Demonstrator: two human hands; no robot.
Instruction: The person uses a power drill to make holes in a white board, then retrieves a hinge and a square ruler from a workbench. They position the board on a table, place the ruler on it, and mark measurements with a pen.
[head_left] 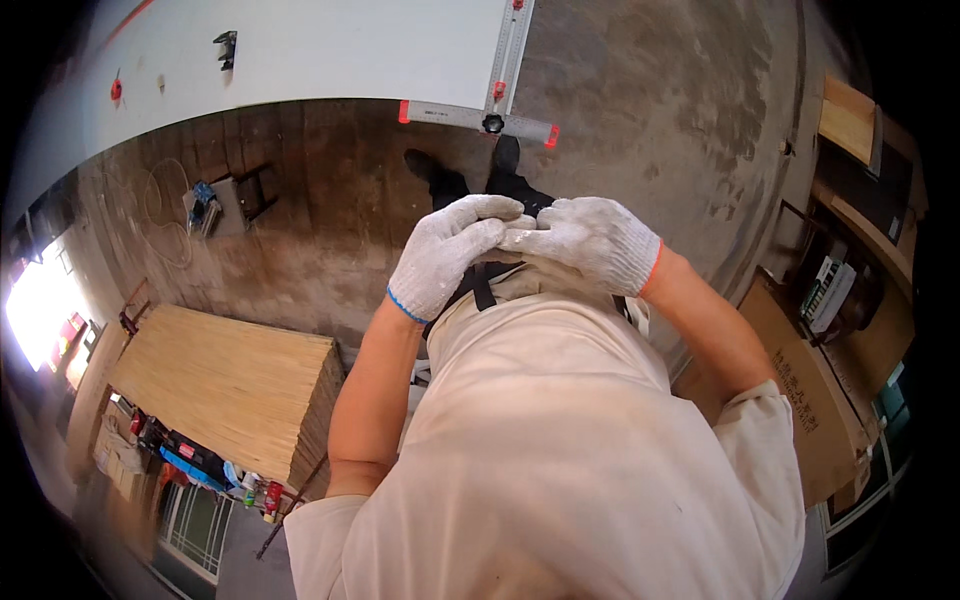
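Observation:
My left hand (442, 252), in a whitish knit work glove with a blue cuff edge, is in front of my waist with its fingers curled and pressed together. My right hand (598, 240), in a matching glove with an orange cuff edge, meets it there. The fingertips of both gloves overlap and touch. What they hold, if anything, is hidden between them. Beyond the hands, a T-shaped measuring ruler (455, 116) with red end caps and a black knob lies across the edge of a large white board (330, 55).
On the board sit a black clamp-like tool (227, 50) and a small red item (116, 88). A low stool (230, 205) bearing blue-handled tools stands at left, near a stack of wooden panels (220, 375). Cardboard cartons (800, 390) lean on the right.

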